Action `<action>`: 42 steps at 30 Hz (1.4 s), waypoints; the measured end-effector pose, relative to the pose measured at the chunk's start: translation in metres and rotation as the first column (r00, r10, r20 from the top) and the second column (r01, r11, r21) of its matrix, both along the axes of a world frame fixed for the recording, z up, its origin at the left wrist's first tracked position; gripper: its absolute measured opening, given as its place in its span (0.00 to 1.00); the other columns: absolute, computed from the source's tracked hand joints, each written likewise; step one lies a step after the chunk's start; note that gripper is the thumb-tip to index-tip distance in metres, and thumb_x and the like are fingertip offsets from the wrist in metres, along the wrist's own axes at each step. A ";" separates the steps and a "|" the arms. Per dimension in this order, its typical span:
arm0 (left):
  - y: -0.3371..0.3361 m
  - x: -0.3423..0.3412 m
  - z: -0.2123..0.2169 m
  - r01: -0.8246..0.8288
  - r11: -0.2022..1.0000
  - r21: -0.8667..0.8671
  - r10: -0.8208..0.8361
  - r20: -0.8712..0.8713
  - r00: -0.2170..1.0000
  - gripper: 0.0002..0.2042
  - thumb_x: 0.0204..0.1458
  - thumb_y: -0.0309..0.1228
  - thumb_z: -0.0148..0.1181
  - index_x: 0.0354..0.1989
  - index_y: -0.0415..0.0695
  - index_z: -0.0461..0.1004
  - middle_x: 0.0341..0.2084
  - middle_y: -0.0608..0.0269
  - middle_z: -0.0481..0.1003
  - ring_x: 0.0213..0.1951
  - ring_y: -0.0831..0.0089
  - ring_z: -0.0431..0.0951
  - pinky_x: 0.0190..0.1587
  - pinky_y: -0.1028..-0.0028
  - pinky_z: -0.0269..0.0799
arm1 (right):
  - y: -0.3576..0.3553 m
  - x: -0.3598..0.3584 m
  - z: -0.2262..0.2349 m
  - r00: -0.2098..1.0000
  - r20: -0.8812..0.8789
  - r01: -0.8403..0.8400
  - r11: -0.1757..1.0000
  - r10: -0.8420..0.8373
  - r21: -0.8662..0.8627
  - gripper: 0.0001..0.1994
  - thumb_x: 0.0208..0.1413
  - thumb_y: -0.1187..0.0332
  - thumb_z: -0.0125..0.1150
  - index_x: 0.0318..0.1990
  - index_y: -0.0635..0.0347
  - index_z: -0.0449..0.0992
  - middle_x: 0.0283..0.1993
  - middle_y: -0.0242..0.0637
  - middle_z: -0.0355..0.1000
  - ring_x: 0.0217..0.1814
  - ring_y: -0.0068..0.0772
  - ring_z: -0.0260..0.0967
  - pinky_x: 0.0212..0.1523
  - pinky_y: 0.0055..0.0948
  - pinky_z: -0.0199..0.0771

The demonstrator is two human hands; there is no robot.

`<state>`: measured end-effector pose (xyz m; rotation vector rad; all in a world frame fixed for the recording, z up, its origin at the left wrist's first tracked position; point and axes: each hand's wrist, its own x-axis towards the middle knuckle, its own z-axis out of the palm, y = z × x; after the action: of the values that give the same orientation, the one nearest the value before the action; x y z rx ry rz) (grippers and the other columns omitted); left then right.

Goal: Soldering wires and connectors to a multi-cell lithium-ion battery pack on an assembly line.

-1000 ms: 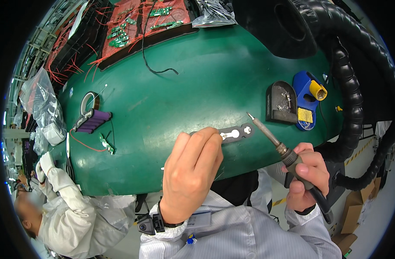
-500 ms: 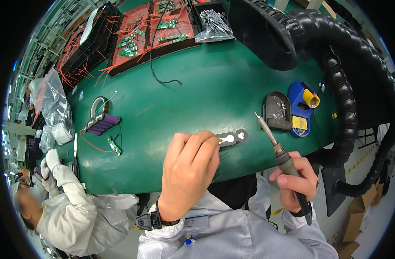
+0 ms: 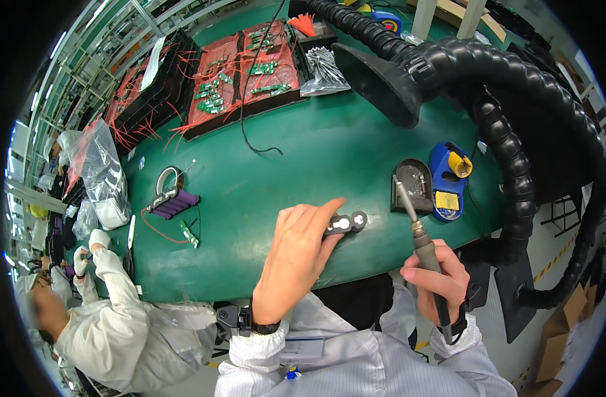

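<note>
My left hand [image 3: 295, 248] grips a battery pack [image 3: 348, 223] near the front edge of the table. Only its black end with silver metal tabs shows; the fingers hide the rest. My right hand [image 3: 440, 278] holds a soldering iron [image 3: 422, 241] by its grey-brown grip, with the tip pointing up and away. In the picture, that tip overlaps a small black tray [image 3: 400, 206] with bits of solder; whether they touch I cannot tell. Beside the tray stands a blue iron stand [image 3: 440, 159] with a yellow holder and a yellow sponge [image 3: 446, 201].
Black fume hoses [image 3: 508, 145] with a hood [image 3: 382, 86] arch over the right side. Boxes of green circuit boards [image 3: 210, 102] and a bag of metal pieces [image 3: 324, 71] stand behind. Leftward are a purple battery pack [image 3: 175, 204], a tape roll [image 3: 159, 180], scissors [image 3: 129, 255] and a co-worker [image 3: 124, 331].
My view has shifted slightly. The battery pack's end is tilted differently in my left hand, whose index finger now stretches out above it. The iron stays in my right hand, standing more upright.
</note>
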<state>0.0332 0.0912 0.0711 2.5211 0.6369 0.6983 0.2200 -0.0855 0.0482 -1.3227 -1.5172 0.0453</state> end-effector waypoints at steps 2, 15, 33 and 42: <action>0.000 -0.002 -0.001 0.007 1.000 -0.004 -0.007 0.022 1.000 0.26 0.49 0.22 0.73 0.59 0.41 0.76 0.39 0.58 0.81 0.43 0.59 0.78 0.53 0.63 0.68 | -0.001 -0.002 -0.004 0.999 -0.052 0.006 1.000 -0.007 -0.018 0.16 0.54 0.86 0.66 0.45 0.52 0.81 0.41 0.43 0.75 0.37 0.38 0.75 0.38 0.33 0.78; -0.003 -0.040 0.003 0.089 0.801 -0.592 0.310 0.538 0.784 0.31 0.49 0.14 0.72 0.65 0.36 0.71 0.48 0.55 0.83 0.50 0.70 0.81 0.59 0.69 0.73 | 0.035 -0.026 -0.017 0.997 -0.064 -0.038 0.986 0.048 0.162 0.17 0.44 0.75 0.83 0.32 0.54 0.74 0.61 0.48 0.71 0.62 0.62 0.75 0.57 0.52 0.79; -0.019 -0.047 -0.052 0.437 0.279 -0.855 0.617 0.508 0.601 0.25 0.66 0.25 0.63 0.67 0.45 0.58 0.57 0.50 0.76 0.55 0.68 0.79 0.60 0.66 0.75 | 0.098 -0.071 0.007 0.993 0.100 -0.086 0.978 0.068 0.191 0.25 0.52 0.85 0.74 0.47 0.56 0.62 0.64 0.63 0.66 0.49 0.53 0.83 0.40 0.38 0.88; -0.052 -0.056 -0.068 -0.222 0.863 -0.453 0.375 0.282 0.883 0.21 0.50 0.19 0.72 0.53 0.36 0.74 0.54 0.50 0.72 0.46 0.63 0.79 0.43 0.69 0.80 | 0.104 -0.058 0.007 0.992 0.122 -0.038 0.997 0.029 0.070 0.23 0.45 0.88 0.69 0.48 0.56 0.75 0.62 0.50 0.71 0.42 0.42 0.82 0.39 0.34 0.83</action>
<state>-0.0226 0.0395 0.0027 1.8585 0.9450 0.9946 0.1621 0.0183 0.0557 -1.2613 -1.6284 -0.0685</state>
